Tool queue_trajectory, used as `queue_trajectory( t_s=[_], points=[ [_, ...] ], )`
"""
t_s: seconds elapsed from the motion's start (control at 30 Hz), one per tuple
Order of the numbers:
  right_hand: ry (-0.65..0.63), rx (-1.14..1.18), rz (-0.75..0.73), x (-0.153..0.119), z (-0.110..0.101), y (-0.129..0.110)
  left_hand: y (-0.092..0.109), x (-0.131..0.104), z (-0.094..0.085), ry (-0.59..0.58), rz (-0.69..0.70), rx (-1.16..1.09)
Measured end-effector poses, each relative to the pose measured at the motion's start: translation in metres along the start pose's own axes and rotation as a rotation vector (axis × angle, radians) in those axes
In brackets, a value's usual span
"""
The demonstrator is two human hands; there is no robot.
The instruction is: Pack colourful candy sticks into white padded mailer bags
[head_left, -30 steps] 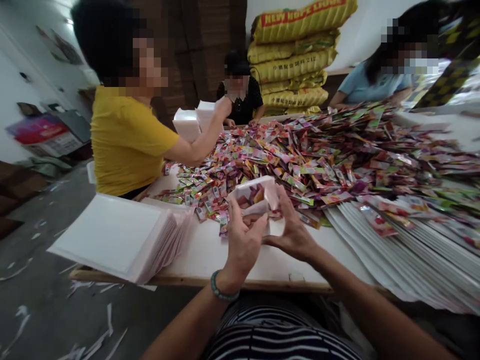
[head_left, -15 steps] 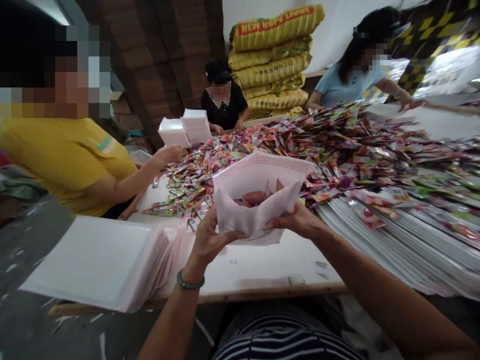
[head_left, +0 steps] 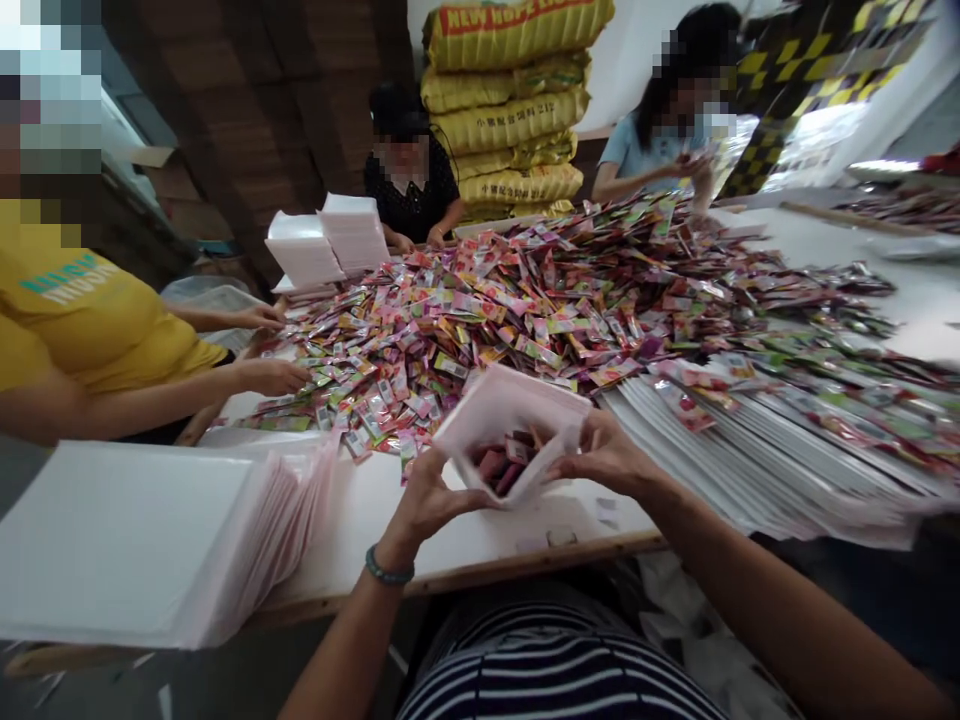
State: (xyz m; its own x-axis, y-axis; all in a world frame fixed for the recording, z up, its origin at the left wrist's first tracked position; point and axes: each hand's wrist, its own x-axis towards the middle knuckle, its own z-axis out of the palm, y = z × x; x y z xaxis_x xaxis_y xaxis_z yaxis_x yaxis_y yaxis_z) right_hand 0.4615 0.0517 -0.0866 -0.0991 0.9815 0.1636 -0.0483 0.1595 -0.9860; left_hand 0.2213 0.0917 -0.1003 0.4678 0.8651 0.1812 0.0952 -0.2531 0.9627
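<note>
While the pouch holds packets, fingers of the left hand and right hand pinch its sides.

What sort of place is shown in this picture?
Probably a packing workshop: a large heap of printed packets covers much of the table, with stacked white envelopes near it and yellow sacks piled behind.

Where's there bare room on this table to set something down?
A strip of white tabletop by the near wooden edge, between the left mailer stack and right mailer stack; the held mailer hides part, and small scraps or marks dot it. Another patch lies far right, beyond the packet heap. That heap crowds the middle.
</note>
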Motion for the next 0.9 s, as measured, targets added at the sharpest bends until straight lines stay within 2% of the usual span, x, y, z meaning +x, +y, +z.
queue_trajectory(
  t_s=[0.07,0.17,0.2,0.27,0.37,0.47,0.57,0.67,0.73,0.8,0.87,0.9],
  points=[
    [0.037,-0.025,0.033,-0.005,-0.005,0.001,-0.005,0.005,0.006,-0.012,0.047,0.011],
    [0.116,-0.125,-0.003,-0.006,-0.008,0.004,-0.006,0.020,0.017,-0.058,0.024,0.009],
    [0.139,-0.169,-0.030,-0.006,-0.008,0.003,-0.003,0.025,0.020,-0.044,0.018,0.000],
    [0.210,-0.239,-0.081,-0.005,-0.009,-0.003,0.006,0.032,0.026,0.060,0.014,-0.036],
    [0.383,-0.291,-0.128,-0.008,-0.008,-0.018,0.024,0.033,0.032,0.209,-0.043,-0.127],
    [0.439,-0.269,-0.077,-0.010,-0.004,-0.025,0.033,0.026,0.036,0.184,-0.132,-0.227],
    [0.388,-0.119,0.076,-0.005,-0.003,-0.004,0.016,0.025,0.044,0.220,-0.184,-0.336],
    [0.409,0.017,0.219,0.001,-0.006,0.038,-0.020,0.028,0.055,0.291,-0.282,-0.461],
    [0.469,-0.016,0.261,0.003,-0.011,0.061,-0.041,0.031,0.060,0.313,-0.332,-0.509],
    [0.621,-0.221,0.187,0.004,-0.016,0.070,-0.053,0.033,0.064,0.345,-0.339,-0.505],
    [0.802,-0.564,-0.034,0.005,-0.017,0.063,-0.053,0.033,0.066,0.377,-0.336,-0.486],
    [0.821,-0.745,-0.177,0.006,-0.015,0.055,-0.051,0.033,0.067,0.377,-0.337,-0.483]
  ],
)
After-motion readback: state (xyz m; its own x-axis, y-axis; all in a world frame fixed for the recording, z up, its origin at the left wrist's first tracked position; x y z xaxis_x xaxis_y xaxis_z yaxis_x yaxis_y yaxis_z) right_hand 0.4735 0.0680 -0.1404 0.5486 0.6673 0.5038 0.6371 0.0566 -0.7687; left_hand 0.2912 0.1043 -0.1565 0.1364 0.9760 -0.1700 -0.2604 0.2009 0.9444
